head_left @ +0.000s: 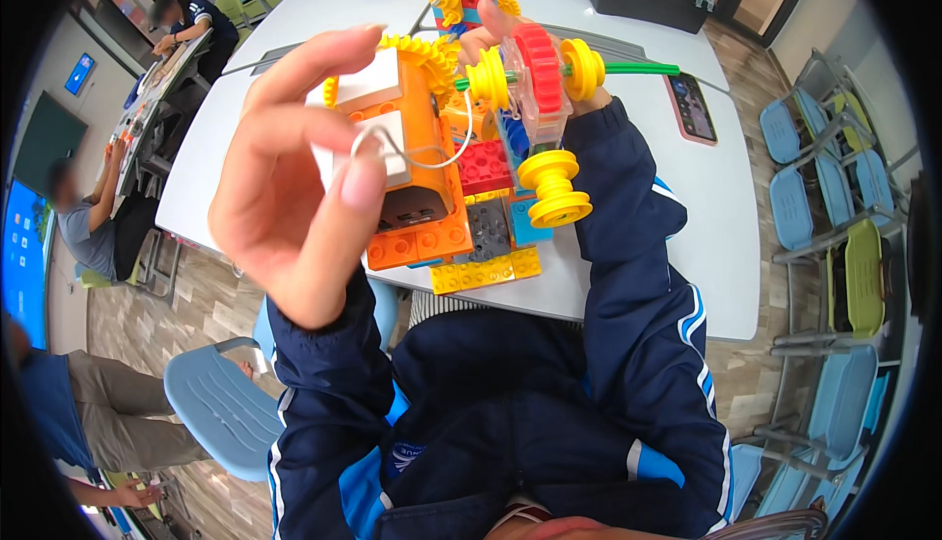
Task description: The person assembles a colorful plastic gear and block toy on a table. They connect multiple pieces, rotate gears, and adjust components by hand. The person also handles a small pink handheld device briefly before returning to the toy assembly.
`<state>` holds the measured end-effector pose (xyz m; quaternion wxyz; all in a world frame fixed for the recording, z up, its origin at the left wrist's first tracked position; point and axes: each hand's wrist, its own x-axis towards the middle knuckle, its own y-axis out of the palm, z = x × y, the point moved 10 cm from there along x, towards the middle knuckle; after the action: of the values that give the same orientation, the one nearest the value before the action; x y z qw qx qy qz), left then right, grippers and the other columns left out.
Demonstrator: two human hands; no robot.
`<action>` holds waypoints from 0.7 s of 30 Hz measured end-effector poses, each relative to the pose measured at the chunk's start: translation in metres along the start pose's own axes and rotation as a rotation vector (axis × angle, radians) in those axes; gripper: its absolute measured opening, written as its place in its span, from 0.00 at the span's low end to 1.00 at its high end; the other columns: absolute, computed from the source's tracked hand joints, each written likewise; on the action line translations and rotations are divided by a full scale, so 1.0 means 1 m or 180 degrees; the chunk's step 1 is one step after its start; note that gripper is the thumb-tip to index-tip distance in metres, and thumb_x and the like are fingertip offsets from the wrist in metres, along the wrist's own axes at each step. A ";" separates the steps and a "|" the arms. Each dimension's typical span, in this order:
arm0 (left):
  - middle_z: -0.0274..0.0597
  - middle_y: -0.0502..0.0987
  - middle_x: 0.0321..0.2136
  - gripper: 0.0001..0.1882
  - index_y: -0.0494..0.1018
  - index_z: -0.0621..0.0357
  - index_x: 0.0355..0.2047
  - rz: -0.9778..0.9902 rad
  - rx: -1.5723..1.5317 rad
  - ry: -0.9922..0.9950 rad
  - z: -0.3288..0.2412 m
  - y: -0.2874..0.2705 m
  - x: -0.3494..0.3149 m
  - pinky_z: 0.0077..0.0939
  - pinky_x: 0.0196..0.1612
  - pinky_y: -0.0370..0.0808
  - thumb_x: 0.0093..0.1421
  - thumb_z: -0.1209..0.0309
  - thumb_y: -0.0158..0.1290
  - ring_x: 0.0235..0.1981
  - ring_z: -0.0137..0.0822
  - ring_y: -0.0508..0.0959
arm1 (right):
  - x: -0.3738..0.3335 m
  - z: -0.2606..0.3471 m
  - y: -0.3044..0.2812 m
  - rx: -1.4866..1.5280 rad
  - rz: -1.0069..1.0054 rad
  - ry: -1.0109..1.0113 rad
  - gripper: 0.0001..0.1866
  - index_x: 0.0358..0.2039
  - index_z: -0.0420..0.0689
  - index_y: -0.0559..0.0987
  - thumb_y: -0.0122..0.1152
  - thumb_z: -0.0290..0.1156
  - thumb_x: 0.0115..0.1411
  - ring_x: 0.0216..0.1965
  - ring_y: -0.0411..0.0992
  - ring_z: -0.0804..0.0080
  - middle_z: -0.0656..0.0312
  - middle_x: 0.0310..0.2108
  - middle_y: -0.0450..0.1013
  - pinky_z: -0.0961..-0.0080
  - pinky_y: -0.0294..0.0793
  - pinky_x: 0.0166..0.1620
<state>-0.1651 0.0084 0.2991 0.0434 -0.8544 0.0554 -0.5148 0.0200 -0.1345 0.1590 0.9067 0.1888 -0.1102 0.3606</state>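
String [432, 165] crosswise, right end toward yellow spool [486, 79]

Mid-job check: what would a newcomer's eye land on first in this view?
First, the bright block model in the centre, mostly orange and yellow, with a red gear and yellow spools on its right side. Then the left hand at its left, thumb and finger pinching a thin white cord. Farther back, a black toolbox stands out near the far right corner of the white table.
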 end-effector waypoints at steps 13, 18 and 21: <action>0.57 0.71 0.48 0.07 0.76 0.55 0.23 0.0975 0.1766 0.0202 -0.048 0.031 -0.034 0.53 0.60 0.52 0.45 0.67 0.59 0.56 0.55 0.62 | -0.029 0.041 0.009 -0.0205 0.0510 -0.0607 0.21 0.52 0.43 0.72 0.52 0.42 0.63 0.52 0.68 0.73 0.61 0.48 0.71 0.72 0.65 0.57; 0.45 0.73 0.49 0.07 0.78 0.48 0.21 0.0634 0.2500 0.0293 -0.049 0.030 -0.047 0.48 0.60 0.52 0.37 0.70 0.61 0.58 0.52 0.60 | -0.026 0.022 0.000 0.0185 0.0198 -0.0367 0.20 0.49 0.43 0.72 0.54 0.42 0.63 0.48 0.69 0.78 0.61 0.47 0.70 0.75 0.68 0.54; 0.42 0.73 0.50 0.08 0.78 0.46 0.21 0.0422 0.2535 0.0242 -0.043 0.024 -0.055 0.46 0.60 0.53 0.36 0.71 0.62 0.58 0.51 0.60 | -0.029 0.023 0.000 -0.1034 -0.0728 -0.0381 0.25 0.48 0.43 0.72 0.50 0.52 0.63 0.47 0.69 0.79 0.61 0.47 0.70 0.75 0.69 0.52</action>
<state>-0.2300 -0.0083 0.2681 0.4021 -0.7457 -0.0918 -0.5233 -0.0019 -0.1620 0.1699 0.9522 0.0725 -0.1984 0.2209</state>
